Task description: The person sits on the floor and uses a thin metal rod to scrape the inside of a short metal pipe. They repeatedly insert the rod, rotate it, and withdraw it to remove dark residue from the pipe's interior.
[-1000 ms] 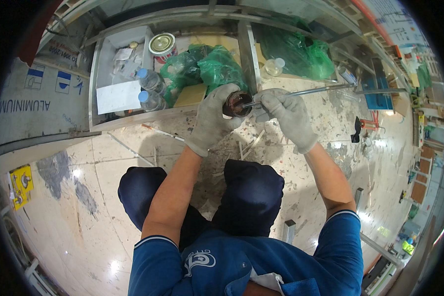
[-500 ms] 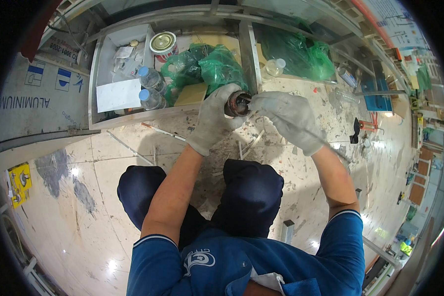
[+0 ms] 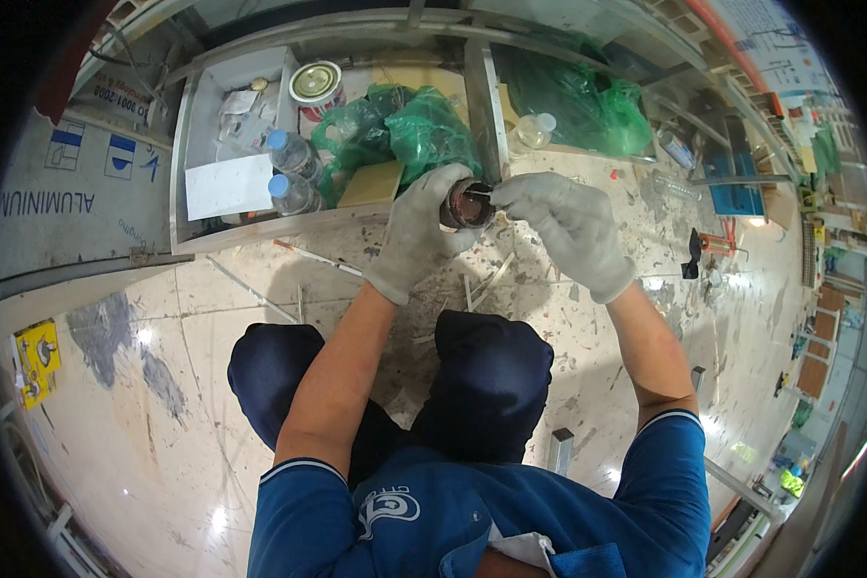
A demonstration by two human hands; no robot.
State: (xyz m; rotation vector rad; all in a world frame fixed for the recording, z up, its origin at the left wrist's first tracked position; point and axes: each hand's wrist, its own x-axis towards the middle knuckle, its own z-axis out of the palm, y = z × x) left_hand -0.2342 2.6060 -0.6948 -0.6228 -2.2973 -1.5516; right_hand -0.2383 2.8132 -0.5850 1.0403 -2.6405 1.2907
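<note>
My left hand [image 3: 420,231], in a light grey work glove, is closed around a small round open container [image 3: 451,214]. Its rim is stained dark brown and its mouth is tipped toward me, showing a dark brown substance inside. My right hand [image 3: 561,223], gloved the same way, is just to the right with fingers pinched together. From its fingertips a thin stick [image 3: 479,194] reaches into the container's mouth; most of the stick is hidden by the hand. Both hands are held above the floor, in front of my knees.
Beyond my hands lies a metal-framed tray [image 3: 250,227] with two blue-capped bottles [image 3: 297,171], a lidded paint can [image 3: 316,85] and green plastic bags [image 3: 424,130]. Metal strips [image 3: 318,258] lie on the stained tile floor [image 3: 202,385]. A red-orange tool [image 3: 722,245] lies at the right.
My right hand has turned slightly, and the long thin rod seen along its wrist no longer shows there. The stick's tip lies across the container's mouth. My left hand has barely moved.
</note>
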